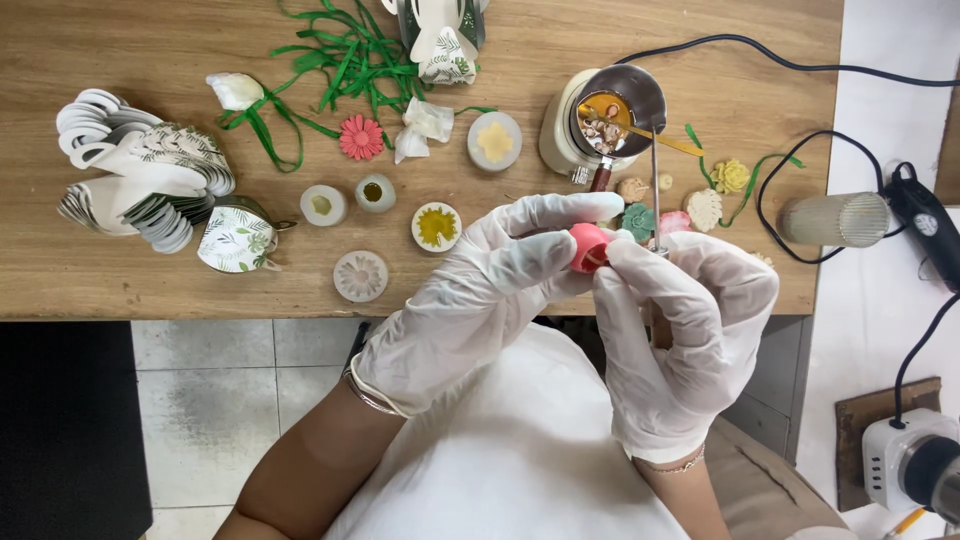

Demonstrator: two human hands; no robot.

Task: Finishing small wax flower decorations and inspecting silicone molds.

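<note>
A small pink moulded piece (588, 247) is pinched between gloved fingers (560, 212) of the left hand (500, 275) and the right hand (680, 320), above the bench (120, 270) edge. Its shape is partly hidden. A thin metal rod (655, 185) is gripped by the right. Round silicone moulds (437, 226) lie nearby.

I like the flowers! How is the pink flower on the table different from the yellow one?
The pink flower is flat with thin daisy petals and a dark middle; the yellow flower is rounder, like a rose. The pink one lies near the green ribbon pile; the yellow one lies right of the metal pot. Both are small and rest on the wooden table, untouched.
</note>
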